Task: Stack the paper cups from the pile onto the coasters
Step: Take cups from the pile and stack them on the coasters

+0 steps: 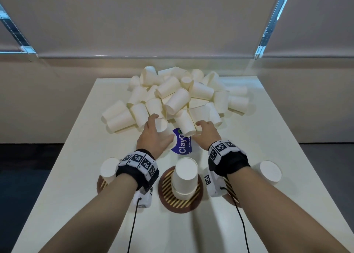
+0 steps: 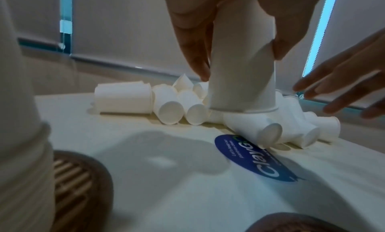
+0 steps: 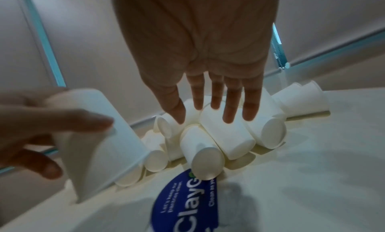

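The left hand (image 1: 153, 136) grips a single paper cup (image 2: 241, 74), mouth down and raised a little above the pile of paper cups (image 1: 178, 97), fingers on one side of the wall and thumb on the other; the wall creases under the thumb. The right hand (image 1: 206, 132) is spread with straight fingers over the near edge of the pile, holding nothing, and whether its fingertips (image 3: 229, 113) touch the cups beneath cannot be told. The pile lies in a loose heap on the far half of the white table (image 1: 268, 157), reaching close to the far edge, with bare margins to the left and right of it. A blue sticker (image 1: 182, 143) sits on the tabletop between the two hands, its far end under a cup lying on its side. Nearer the person stand the brown striped coasters: the middle coaster (image 1: 168, 199) carries an upside-down stack of cups (image 1: 184, 178), the left coaster (image 1: 101, 183) carries another stack (image 1: 109, 169), and the right coaster (image 1: 232, 193) is mostly hidden by the wrist. One more cup stack (image 1: 270, 171) stands at the right, well short of the table's right edge. A broad bare strip of table lies between the coasters and the near edge
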